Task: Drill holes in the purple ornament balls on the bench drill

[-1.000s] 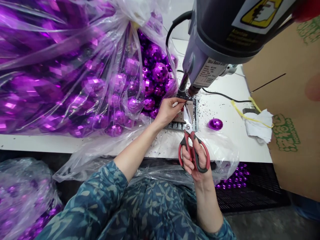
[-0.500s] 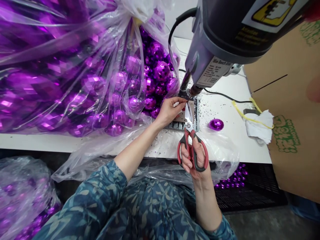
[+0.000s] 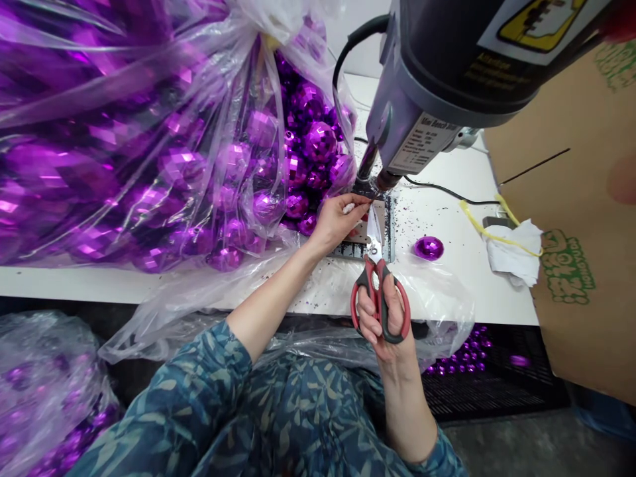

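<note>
My left hand (image 3: 340, 218) pinches something too small to make out just below the chuck (image 3: 386, 179) of a mini bench drill (image 3: 420, 126). A bit of white material shows between its fingers. My right hand (image 3: 382, 315) grips red and black scissors (image 3: 376, 255), thumb and fingers through the handle loops. Their blades point up and away from me, nearly together, with the tips beside my left fingertips. Beneath lies the drill's metal base (image 3: 390, 232), strewn with dark shavings. One purple faceted ball (image 3: 428, 248) rests on the white table (image 3: 457, 291) to the right.
A large clear bag (image 3: 149, 152) of purple mirrored balls fills the left side; another bag (image 3: 50, 371) sits lower left. Below the table edge, a black crate (image 3: 501, 397) holds small purple balls. A cardboard box (image 3: 586, 218) and white tissue (image 3: 517, 252) are at right.
The scissor blades have come closer together. A blurred purple ball now shows at the right of the black crate. My left hand stays nearly still.
</note>
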Available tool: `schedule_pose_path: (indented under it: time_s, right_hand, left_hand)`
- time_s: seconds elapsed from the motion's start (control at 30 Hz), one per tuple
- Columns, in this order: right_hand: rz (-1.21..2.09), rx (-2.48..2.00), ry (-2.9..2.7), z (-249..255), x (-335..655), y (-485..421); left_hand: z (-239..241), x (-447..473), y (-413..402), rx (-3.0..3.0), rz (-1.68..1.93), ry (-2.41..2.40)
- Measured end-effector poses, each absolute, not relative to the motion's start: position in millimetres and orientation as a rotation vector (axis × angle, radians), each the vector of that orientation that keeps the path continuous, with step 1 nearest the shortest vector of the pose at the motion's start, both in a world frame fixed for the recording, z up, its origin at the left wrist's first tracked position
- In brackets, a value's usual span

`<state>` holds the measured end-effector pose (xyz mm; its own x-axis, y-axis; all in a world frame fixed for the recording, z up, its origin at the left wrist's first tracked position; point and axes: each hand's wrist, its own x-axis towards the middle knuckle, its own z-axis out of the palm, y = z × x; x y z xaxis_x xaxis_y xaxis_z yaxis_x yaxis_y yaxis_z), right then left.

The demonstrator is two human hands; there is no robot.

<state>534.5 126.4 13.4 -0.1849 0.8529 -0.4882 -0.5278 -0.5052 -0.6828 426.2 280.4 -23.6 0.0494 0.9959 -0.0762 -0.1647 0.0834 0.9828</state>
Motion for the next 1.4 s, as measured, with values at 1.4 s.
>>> schedule_pose_path:
  time_s: [1.4]
  right_hand:
    - [1.851,-1.027,-0.451,5.5,541.4,129.8]
  left_hand:
    - [-26.9,425.1,279.8,1.139,1.226,1.082]
